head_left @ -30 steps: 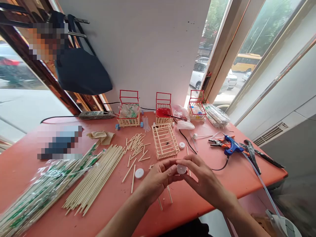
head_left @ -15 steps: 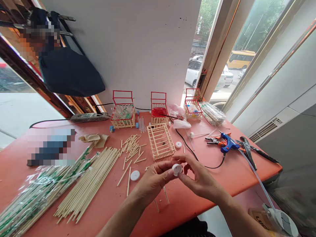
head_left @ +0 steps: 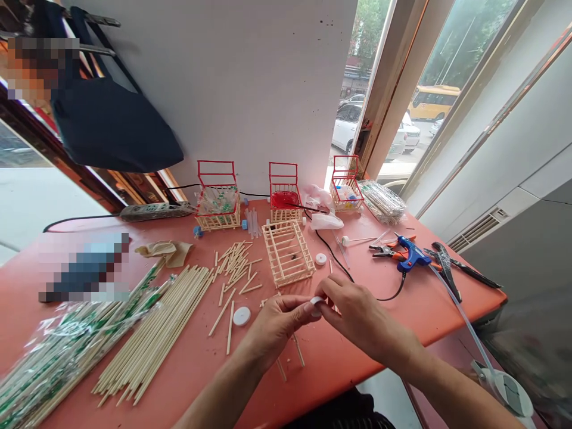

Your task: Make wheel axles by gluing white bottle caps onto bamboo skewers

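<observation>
A small white plastic bottle cap [head_left: 317, 300] is pinched between my two hands above the near part of the table. My left hand [head_left: 277, 325] grips its left side with thumb and fingers. From the right, my right hand [head_left: 357, 307] closes on the same cap, its fingertips partly covering it. Just beyond the hands lies a crate-like frame of wooden sticks [head_left: 289, 254]. One more white cap [head_left: 242, 316] rests flat left of my left hand, and a smaller white cap [head_left: 320, 259] sits right of the frame. Short cut sticks [head_left: 235, 265] are scattered to the left.
Long wooden sticks [head_left: 154, 333] and plastic-wrapped sticks [head_left: 84, 339] cover the left side. Three small stick carts with red handles stand at the back, one [head_left: 218, 208] at left. A blue glue gun [head_left: 413, 255], pliers [head_left: 384, 251] and a black cable [head_left: 333, 253] lie right.
The cap has turned from showing its hollow inside to nearly edge-on. My right hand has rolled over it, with its fingers closer together. The camera view has shifted slightly.
</observation>
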`<state>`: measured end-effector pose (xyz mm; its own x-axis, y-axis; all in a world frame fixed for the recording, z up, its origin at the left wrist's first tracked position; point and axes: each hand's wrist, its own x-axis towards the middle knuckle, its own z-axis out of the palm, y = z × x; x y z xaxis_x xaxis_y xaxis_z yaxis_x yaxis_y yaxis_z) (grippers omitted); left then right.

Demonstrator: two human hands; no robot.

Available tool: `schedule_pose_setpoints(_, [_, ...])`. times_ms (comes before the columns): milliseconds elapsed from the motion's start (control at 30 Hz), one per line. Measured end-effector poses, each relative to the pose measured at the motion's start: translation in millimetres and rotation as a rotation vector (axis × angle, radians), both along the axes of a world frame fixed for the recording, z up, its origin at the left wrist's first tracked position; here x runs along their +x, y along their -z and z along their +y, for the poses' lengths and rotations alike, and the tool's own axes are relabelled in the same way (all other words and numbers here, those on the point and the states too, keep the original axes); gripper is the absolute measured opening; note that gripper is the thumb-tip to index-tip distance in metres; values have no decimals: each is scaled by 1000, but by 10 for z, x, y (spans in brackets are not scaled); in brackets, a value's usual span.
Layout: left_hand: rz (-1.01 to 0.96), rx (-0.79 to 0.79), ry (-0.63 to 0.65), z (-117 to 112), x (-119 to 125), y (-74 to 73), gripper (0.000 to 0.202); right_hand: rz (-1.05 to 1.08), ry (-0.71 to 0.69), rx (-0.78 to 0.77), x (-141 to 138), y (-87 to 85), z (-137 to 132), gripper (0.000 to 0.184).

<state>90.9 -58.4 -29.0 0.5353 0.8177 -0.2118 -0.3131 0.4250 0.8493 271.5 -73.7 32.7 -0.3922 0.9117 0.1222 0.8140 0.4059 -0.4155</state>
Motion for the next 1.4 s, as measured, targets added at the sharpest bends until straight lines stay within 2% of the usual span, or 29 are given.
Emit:
schedule_pose_setpoints(300, [23, -26, -5, -14, 31, 6, 44, -35, -9, -131, 40, -8, 1, 11])
schedule_pose_setpoints(433, [84, 29, -3, -11, 28, 19, 47, -19, -27, -173, 42, 5, 0, 11])
schedule_pose_setpoints(633, [132, 122, 4, -3, 10, 28, 43, -24, -26, -161, 16, 50, 40, 20])
schedule_pose_setpoints(800, [105, 91, -2, -13, 15, 12, 46, 17, -37, -176, 41, 4, 42, 17])
schedule_pose_setpoints(1167, [86, 45, -7, -7, 14, 50, 47, -42, -98, -196, 62, -48, 108, 15])
schedule_pose_setpoints(1267, [100, 59, -35, -4, 22, 25, 45, -35, -71, -194, 52, -57, 82, 11])
schedule_pose_setpoints(1400, [157, 111, -75, 3, 11, -6, 44, -60, 36, -145, 8, -2, 51, 10])
